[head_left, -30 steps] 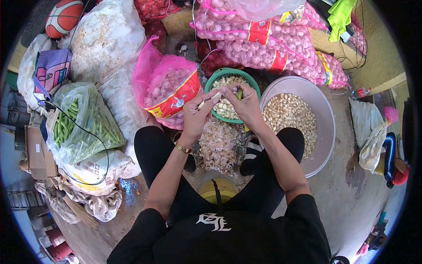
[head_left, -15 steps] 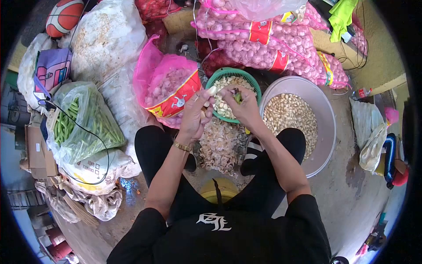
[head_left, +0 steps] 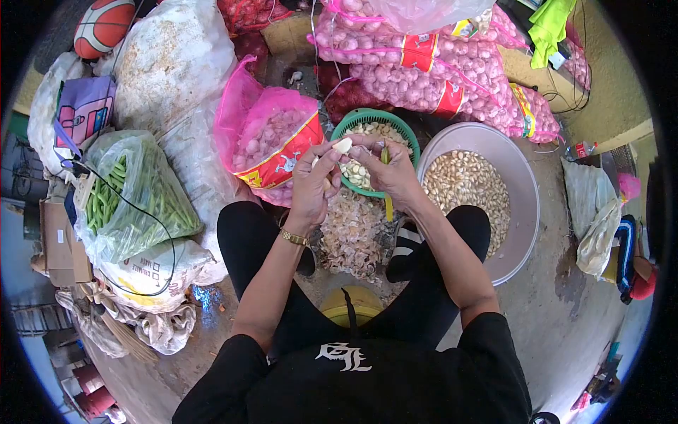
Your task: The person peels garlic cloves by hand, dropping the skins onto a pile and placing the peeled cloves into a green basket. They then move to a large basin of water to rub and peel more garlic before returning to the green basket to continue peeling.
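My left hand (head_left: 312, 185) is closed round a few garlic cloves, with one pale clove (head_left: 342, 145) pinched at its fingertips. Close beside it, my right hand (head_left: 393, 172) grips a small knife with a yellow-green handle (head_left: 388, 207), its fingertips near that clove. Both hands are above the near edge of a green basket (head_left: 409, 131) holding garlic cloves. Below the hands, papery garlic skins (head_left: 351, 237) lie in a heap between my feet. To the right stands a wide pale tub (head_left: 524, 205) with many cloves in it.
An open pink mesh bag of garlic (head_left: 265, 141) stands left of the basket. Full garlic sacks (head_left: 424, 71) lie behind. A plastic bag of green beans (head_left: 141, 198) is at the left, a basketball (head_left: 104, 28) at the upper left. My knees flank the skins.
My right hand has turned slightly, and the yellow-green handle now points down below it. My left hand has shifted a little, with the clove still at its fingertips.
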A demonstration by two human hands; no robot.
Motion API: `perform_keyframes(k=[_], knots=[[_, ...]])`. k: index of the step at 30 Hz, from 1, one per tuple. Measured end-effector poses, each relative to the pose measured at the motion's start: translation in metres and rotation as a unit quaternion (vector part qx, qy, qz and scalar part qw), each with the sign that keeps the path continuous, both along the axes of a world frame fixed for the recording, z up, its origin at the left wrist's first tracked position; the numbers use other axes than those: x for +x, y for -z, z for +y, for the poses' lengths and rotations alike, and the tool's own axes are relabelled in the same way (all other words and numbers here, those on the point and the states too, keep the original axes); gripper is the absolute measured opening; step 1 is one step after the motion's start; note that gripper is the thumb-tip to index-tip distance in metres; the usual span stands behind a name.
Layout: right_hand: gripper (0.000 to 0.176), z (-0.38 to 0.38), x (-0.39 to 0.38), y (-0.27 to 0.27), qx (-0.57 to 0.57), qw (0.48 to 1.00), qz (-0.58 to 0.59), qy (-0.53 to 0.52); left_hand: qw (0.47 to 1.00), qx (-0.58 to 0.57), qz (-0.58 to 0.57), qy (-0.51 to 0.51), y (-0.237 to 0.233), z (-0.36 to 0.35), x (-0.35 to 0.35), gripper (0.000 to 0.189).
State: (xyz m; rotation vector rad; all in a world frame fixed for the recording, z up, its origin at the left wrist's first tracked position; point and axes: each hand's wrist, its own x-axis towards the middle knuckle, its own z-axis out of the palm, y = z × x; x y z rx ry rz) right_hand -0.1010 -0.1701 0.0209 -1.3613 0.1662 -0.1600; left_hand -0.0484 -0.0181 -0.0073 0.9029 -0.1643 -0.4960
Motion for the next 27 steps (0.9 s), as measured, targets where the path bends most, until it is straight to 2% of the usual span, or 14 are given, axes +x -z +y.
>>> perform_keyframes(k=[2,13,21,27], knots=[[0.028,-0.0022,0.0009,0.0057,0.037,0.998,0.043,-0.023,1.000,0.013,-0.017,-0.002,-0.0021,-0.0006,-0.0003,0.019],[0.025,-0.0074,0.0005,0.0031,0.030,0.998,0.050,-0.038,0.999,0.033,-0.019,-0.001,-0.0076,0.0004,-0.0017,0.017],[0.024,-0.0093,-0.0002,0.0027,0.034,0.996,0.060,-0.053,0.984,0.125,-0.118,-0.045,-0.0093,0.0022,-0.0002,0.013],[0.023,-0.0085,0.0003,0.0035,0.019,0.997,0.063,-0.043,0.981,0.123,-0.141,-0.043,-0.0059,0.0032,0.0010,0.013]])
